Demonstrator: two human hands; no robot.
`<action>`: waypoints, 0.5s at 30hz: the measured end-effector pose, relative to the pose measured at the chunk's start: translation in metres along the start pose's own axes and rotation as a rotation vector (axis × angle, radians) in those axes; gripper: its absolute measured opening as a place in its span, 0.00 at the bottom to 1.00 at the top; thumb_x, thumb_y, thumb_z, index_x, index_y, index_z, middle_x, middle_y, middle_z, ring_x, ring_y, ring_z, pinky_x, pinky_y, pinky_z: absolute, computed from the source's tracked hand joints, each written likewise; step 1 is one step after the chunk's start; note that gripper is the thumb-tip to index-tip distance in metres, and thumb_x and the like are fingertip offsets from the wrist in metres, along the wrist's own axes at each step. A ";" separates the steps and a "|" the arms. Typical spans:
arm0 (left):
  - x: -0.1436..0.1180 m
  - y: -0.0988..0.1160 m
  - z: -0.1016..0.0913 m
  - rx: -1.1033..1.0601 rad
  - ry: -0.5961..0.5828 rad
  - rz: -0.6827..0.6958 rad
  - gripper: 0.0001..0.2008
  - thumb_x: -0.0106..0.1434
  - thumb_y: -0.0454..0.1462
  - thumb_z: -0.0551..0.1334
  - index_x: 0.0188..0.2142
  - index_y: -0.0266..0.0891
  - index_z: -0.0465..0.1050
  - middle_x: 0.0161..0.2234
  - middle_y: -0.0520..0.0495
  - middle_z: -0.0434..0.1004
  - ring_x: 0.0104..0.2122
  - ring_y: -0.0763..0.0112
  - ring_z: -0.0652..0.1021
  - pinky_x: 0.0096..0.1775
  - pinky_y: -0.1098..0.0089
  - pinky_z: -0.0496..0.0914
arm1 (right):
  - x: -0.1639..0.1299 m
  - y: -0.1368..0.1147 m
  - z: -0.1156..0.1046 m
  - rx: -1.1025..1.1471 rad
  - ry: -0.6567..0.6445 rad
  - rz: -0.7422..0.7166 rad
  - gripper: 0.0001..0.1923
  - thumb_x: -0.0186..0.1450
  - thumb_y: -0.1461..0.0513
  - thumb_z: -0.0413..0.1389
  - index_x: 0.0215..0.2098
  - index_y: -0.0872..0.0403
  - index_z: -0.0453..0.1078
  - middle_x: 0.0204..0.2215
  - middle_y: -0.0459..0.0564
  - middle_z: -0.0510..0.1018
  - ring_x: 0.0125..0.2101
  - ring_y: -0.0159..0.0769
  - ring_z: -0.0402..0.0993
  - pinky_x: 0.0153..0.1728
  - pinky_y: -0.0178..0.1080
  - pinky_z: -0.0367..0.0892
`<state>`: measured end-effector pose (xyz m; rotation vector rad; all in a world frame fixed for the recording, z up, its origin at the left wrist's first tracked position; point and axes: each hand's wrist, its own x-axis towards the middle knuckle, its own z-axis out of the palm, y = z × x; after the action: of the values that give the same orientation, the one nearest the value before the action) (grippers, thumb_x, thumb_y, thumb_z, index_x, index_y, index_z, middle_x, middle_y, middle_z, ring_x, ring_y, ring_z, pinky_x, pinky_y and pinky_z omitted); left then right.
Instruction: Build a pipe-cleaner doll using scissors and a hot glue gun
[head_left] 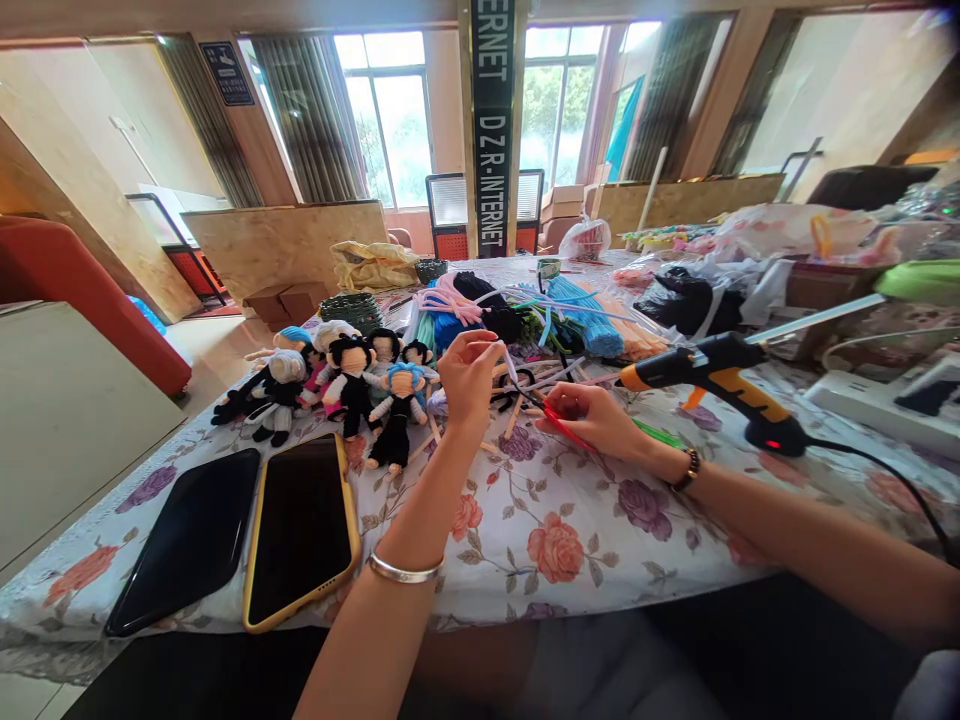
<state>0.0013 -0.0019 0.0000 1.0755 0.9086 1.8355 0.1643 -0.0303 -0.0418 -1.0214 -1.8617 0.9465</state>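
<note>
My left hand (pixel 472 380) is raised over the table, its thumb and fingertips pinched on a pale lavender pipe cleaner (pixel 511 364). The strip hangs down toward a red-handled cutting tool (pixel 559 424) with a dark head. My right hand (pixel 589 420) is closed around this tool; fingers partly cover it, so I cannot tell scissors from pliers. The dark tip is close to the strip's lower end; whether they touch is unclear. Behind the hands lie bundles of pipe cleaners (pixel 581 315) in blue, pink, orange and black. Left of my left hand sit several small yarn-like dolls (pixel 397 415).
A black and orange glue gun (pixel 705 380) with a lit red light lies at the right, its cable trailing off. Two phones, one black (pixel 191 540) and one yellow-cased (pixel 304 530), lie front left. A black bag (pixel 679 298) stands farther back. The flowered tablecloth (pixel 510 560) covers the table.
</note>
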 end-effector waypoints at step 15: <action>-0.002 0.002 0.001 0.009 0.006 -0.009 0.05 0.44 0.30 0.65 0.23 0.38 0.71 0.19 0.56 0.71 0.22 0.81 0.69 0.29 0.76 0.63 | -0.001 -0.005 0.001 0.015 0.012 0.011 0.23 0.47 0.47 0.65 0.25 0.55 0.63 0.18 0.39 0.62 0.21 0.25 0.55 0.21 0.33 0.51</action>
<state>0.0023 -0.0042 0.0009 1.0700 0.9250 1.8298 0.1628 -0.0333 -0.0384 -1.0271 -1.8383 0.9571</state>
